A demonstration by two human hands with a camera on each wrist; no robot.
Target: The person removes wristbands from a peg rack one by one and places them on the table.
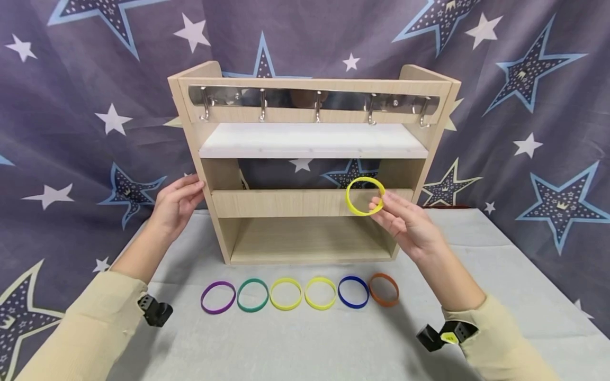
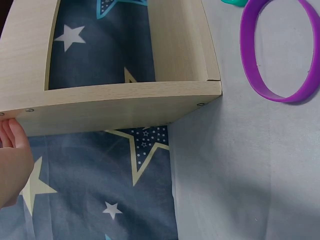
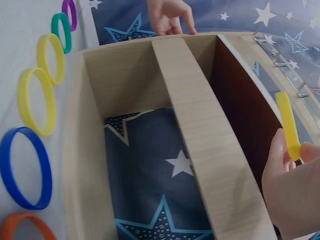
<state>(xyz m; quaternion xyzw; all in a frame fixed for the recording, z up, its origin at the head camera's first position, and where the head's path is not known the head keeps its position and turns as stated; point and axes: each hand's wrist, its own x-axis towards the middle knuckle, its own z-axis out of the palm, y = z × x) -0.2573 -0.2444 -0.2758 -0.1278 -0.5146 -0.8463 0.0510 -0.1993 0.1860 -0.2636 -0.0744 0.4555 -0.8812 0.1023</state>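
A yellow silicone wristband (image 1: pixel 350 203) is pinched between the thumb and fingers of my right hand (image 1: pixel 412 225), held up before the right part of a wooden shelf unit (image 1: pixel 305 203). In the right wrist view the same wristband (image 3: pixel 287 122) appears nearly edge-on. My left hand (image 1: pixel 177 203) touches the unit's left side panel with its fingertips, as the left wrist view also shows. Along the unit's top runs a metal strip with several hooks (image 1: pixel 317 106), which carry nothing.
On the grey cloth before the unit lies a row of wristbands: purple (image 1: pixel 218 311), green (image 1: pixel 253 309), two yellow ones, blue (image 1: pixel 353 305) and orange (image 1: pixel 384 303). A star-patterned curtain (image 1: pixel 71 132) hangs behind. A white shelf (image 1: pixel 313 143) sits below the hooks.
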